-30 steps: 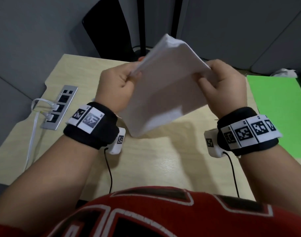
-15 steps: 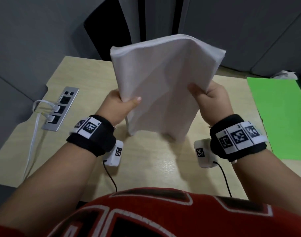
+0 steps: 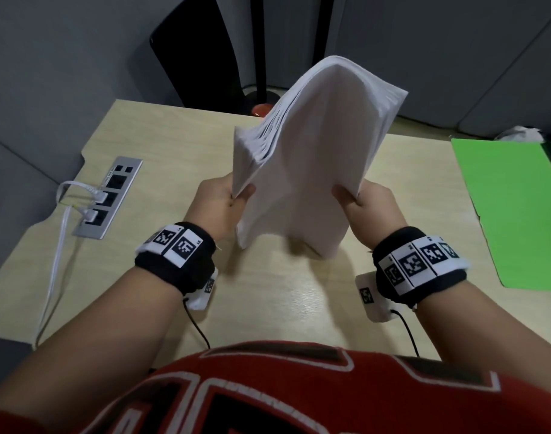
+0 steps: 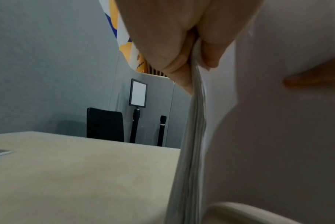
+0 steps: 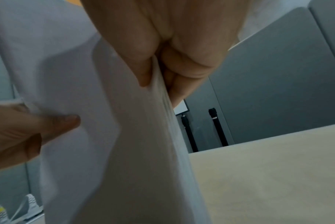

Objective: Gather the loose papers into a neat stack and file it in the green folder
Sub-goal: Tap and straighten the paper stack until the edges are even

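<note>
From the head view, the green folder [image 3: 515, 208] is lying flat on the right side of the pale wood-grain table [image 3: 283, 302], its smooth matte surface bare of any sheet, well apart from both hands. The stack of papers [image 3: 308, 170] is standing roughly upright over the middle of the table, white and thick, bowing into a rounded hump at the top with its left edge fanning into many thin leaves; whether its blurred lower edge is touching the tabletop cannot be told. The left hand [image 3: 219, 205] is gripping the stack's left side with the thumb pressing on the near face, and the right hand [image 3: 366, 203] is gripping the right side in the same way. A brushed metal socket panel [image 3: 108, 198] is sitting recessed in the table at the far left, with white cables [image 3: 56, 255] plugged into it. From the left wrist view, the left hand [image 4: 174, 45] is pinching the papers [image 4: 277, 136] between thumb and curled fingers, the grey layered sheet edges running down toward the table [image 4: 76, 181]. From the right wrist view, the right hand [image 5: 174, 50] is clamping the papers [image 5: 134, 151] with thumb in front and fingers behind, while the left hand's thumb [image 5: 53, 124] is lying flat across the soft, slightly creased white face.
</note>
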The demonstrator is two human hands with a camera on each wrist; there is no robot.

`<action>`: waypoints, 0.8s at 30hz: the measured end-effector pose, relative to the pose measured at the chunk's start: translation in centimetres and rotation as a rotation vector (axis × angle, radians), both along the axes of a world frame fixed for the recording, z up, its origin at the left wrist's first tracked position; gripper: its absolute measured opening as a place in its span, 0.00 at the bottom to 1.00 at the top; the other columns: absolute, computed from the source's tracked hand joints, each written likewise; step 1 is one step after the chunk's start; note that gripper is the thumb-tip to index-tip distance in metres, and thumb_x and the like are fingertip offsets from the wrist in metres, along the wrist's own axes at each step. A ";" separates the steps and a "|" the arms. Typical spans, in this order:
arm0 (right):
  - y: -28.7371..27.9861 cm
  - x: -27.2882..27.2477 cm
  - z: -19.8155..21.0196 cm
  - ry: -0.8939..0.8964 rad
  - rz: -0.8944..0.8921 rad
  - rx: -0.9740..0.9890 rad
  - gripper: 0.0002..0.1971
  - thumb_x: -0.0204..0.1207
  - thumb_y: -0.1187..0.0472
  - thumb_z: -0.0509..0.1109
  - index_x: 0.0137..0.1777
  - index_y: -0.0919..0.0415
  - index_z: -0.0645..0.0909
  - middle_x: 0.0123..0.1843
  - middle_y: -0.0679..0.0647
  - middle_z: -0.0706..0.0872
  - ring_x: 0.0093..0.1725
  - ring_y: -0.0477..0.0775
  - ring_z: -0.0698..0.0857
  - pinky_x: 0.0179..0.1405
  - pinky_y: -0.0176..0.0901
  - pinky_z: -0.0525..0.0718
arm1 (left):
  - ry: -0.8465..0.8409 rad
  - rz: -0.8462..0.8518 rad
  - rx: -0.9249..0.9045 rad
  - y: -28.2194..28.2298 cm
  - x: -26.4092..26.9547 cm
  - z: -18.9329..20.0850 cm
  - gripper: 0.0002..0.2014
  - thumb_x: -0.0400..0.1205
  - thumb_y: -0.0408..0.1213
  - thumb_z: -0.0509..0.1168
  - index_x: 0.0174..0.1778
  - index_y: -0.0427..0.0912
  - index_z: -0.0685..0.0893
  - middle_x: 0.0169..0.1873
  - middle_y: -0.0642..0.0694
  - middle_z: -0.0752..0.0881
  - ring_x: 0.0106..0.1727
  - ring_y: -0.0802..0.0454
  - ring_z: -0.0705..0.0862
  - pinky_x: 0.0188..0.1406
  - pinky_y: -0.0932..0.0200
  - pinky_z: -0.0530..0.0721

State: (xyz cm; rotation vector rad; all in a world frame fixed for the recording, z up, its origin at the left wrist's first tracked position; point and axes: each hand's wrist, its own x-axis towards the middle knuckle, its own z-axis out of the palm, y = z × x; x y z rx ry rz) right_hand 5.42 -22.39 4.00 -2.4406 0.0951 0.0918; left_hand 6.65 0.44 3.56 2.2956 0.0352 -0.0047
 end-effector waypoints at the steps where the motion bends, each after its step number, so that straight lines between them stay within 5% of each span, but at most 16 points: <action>1: 0.0 -0.1 0.2 -0.032 -0.017 0.014 0.15 0.85 0.55 0.59 0.52 0.68 0.82 0.41 0.58 0.81 0.46 0.60 0.79 0.41 0.42 0.68 | -0.028 0.006 -0.013 0.0 -0.2 0.3 0.07 0.82 0.36 0.65 0.43 0.36 0.83 0.37 0.35 0.83 0.41 0.45 0.80 0.43 0.48 0.79; 4: 0.1 -0.1 0.4 -0.129 -0.078 0.089 0.15 0.84 0.55 0.61 0.52 0.68 0.83 0.43 0.60 0.84 0.49 0.61 0.83 0.42 0.41 0.70 | -0.085 0.017 -0.067 -0.1 -0.3 0.7 0.09 0.81 0.35 0.67 0.42 0.32 0.84 0.39 0.30 0.85 0.44 0.41 0.84 0.50 0.43 0.82; 6: 0.3 0.0 0.0 -0.119 -0.056 0.075 0.13 0.83 0.57 0.63 0.56 0.65 0.83 0.49 0.61 0.87 0.53 0.63 0.84 0.45 0.41 0.72 | -0.037 -0.013 -0.035 0.0 -0.2 0.4 0.11 0.80 0.36 0.68 0.47 0.30 0.87 0.45 0.32 0.89 0.51 0.41 0.87 0.50 0.52 0.82; 8: 0.7 0.1 -0.4 -0.024 0.024 -0.047 0.13 0.82 0.57 0.63 0.60 0.63 0.81 0.55 0.63 0.87 0.57 0.64 0.84 0.46 0.40 0.71 | 0.055 -0.102 0.059 -0.3 -0.1 -0.3 0.11 0.80 0.35 0.67 0.53 0.31 0.86 0.48 0.34 0.90 0.54 0.40 0.87 0.47 0.58 0.80; 10: 0.8 0.1 -1.1 0.107 0.089 -0.174 0.15 0.82 0.55 0.61 0.60 0.64 0.81 0.55 0.64 0.87 0.55 0.64 0.84 0.45 0.41 0.71 | 0.172 -0.140 0.126 -0.5 0.0 -0.4 0.11 0.82 0.36 0.64 0.55 0.33 0.85 0.48 0.34 0.88 0.53 0.37 0.86 0.48 0.54 0.80; 16: -0.2 0.4 -2.8 0.225 0.116 -0.299 0.23 0.84 0.49 0.51 0.50 0.65 0.84 0.48 0.62 0.90 0.49 0.64 0.86 0.52 0.50 0.84 | 0.197 -0.156 0.280 -0.6 -0.1 0.4 0.08 0.84 0.34 0.60 0.39 0.37 0.80 0.37 0.33 0.83 0.43 0.36 0.84 0.37 0.57 0.71; 21: -0.2 0.1 -3.1 0.223 0.120 -0.333 0.19 0.81 0.47 0.59 0.56 0.61 0.84 0.52 0.62 0.88 0.54 0.65 0.85 0.46 0.45 0.78 | 0.273 -0.096 0.155 -0.7 -0.3 -0.7 0.09 0.79 0.39 0.66 0.44 0.37 0.87 0.37 0.44 0.85 0.43 0.43 0.84 0.41 0.58 0.77; 24: 0.6 -0.2 -3.7 0.283 0.174 -0.387 0.18 0.79 0.50 0.62 0.52 0.64 0.84 0.50 0.63 0.89 0.50 0.64 0.85 0.45 0.47 0.81 | 0.298 -0.081 0.150 -1.2 -0.5 -0.6 0.08 0.80 0.35 0.63 0.42 0.34 0.84 0.41 0.37 0.87 0.45 0.38 0.85 0.42 0.56 0.77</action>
